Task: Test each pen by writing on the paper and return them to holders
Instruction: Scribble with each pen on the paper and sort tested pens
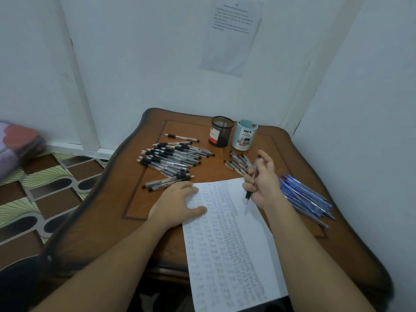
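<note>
A: Fingers point(249, 183) of the right hand point(262, 183), spread or closed?

B: Closed. Curled round one clear pen point(248, 195) with a black grip, held tilted, tip down over the upper right part of the paper point(236, 255). Could not tell whether tip and sheet touched.

A: And the left hand point(177, 202)?

B: Lay flat on the paper's upper left corner, fingers point(189, 185) straight and slightly spread, thumb stretched along the sheet. Held nothing.

A: Paper itself?

B: Rested on the wooden table point(108, 210), lower end hanging past the near edge. Covered in columns of small handwriting, too blurred to read with certainty.

A: Holders?

B: Stood side by side near the far edge: black mesh holder point(221, 131) on the left, pale blue holder point(245, 137) marked "DIY" on the right, close together.

A: Remaining pens?

B: Lay in four places. Big pile of black-gripped pens point(171, 161) just beyond the left hand; single pen point(182, 137) apart, farther back; small cluster point(238, 163) between the holders and the right hand; heap of blue pens point(304, 197) just beside the right wrist, on its outer side.

A: Anything else?

B: Printed sheet point(234, 34) stuck to the wall above.
</note>
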{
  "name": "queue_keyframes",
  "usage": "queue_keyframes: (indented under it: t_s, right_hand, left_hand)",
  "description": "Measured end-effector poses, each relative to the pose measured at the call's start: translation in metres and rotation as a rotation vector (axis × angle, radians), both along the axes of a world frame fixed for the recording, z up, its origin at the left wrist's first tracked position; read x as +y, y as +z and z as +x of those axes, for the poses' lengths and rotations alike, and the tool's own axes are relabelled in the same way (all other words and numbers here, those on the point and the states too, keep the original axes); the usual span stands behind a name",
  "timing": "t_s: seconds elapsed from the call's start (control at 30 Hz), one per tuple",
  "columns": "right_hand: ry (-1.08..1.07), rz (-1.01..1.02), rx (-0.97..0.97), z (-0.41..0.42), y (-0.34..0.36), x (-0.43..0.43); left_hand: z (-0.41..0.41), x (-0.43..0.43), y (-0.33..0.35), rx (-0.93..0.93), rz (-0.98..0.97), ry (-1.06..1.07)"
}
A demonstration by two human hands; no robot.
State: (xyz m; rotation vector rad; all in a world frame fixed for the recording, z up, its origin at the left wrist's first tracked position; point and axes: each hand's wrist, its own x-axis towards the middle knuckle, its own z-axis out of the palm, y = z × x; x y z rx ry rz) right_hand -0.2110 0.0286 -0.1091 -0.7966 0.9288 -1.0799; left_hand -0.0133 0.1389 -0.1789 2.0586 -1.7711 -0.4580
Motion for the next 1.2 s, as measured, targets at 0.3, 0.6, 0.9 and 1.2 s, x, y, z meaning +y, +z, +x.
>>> queue_keyframes:
  t_s: [0.3,0.6,0.9,1.2]
  right_hand:
    - [0.089,-0.086,0.07,-0.014,-0.005,0.014]
    - [0.194,0.089,0.074,-0.039,-0.029,0.013]
    - [0.191,-0.226,0.368,-0.039,-0.06,0.029]
    - [0.096,-0.333,0.628,-0.037,-0.077,0.03]
  left_hand:
    - [-0.002,0.0,0.001,-0.018,-0.004,0.005]
    - [-0.005,0.001,0.002,-0.009,-0.013,0.018]
    - [-0.004,0.0,0.0,-0.006,-0.013,0.025]
    - [-0.004,0.001,0.0,0.005,-0.021,0.032]
